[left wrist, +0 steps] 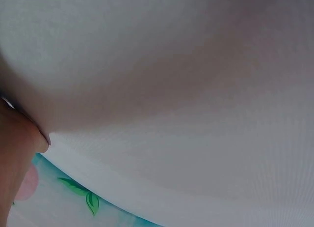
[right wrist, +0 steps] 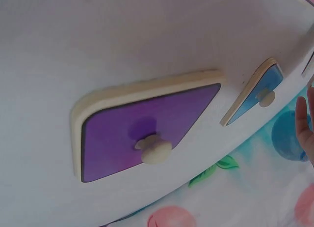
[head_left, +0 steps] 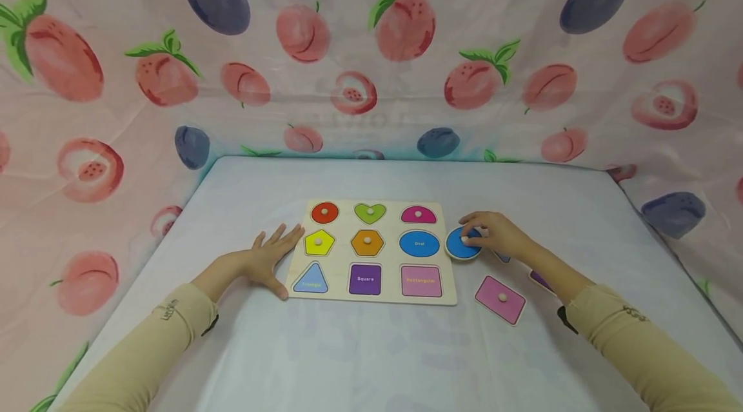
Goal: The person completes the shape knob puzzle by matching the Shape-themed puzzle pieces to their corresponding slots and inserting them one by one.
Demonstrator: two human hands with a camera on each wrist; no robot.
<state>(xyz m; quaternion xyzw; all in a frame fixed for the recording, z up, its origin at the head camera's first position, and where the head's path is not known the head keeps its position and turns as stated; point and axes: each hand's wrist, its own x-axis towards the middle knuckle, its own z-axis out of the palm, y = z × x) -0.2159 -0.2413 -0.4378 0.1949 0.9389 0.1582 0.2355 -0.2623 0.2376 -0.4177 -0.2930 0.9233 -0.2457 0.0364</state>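
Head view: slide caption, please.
Right hand holds rounded blue piece by the puzzle board; left hand at its opposite edge.

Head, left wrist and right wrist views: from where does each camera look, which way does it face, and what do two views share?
Head: worn on the head, facing forward and down at the puzzle board; left hand, right hand and sleeves show.
Left wrist: worn there, facing across the white tabletop to its edge; part of the left hand shows at left.
Right wrist: worn there, facing the purple piece; some fingers show at right.
Head and right wrist share the purple piece.
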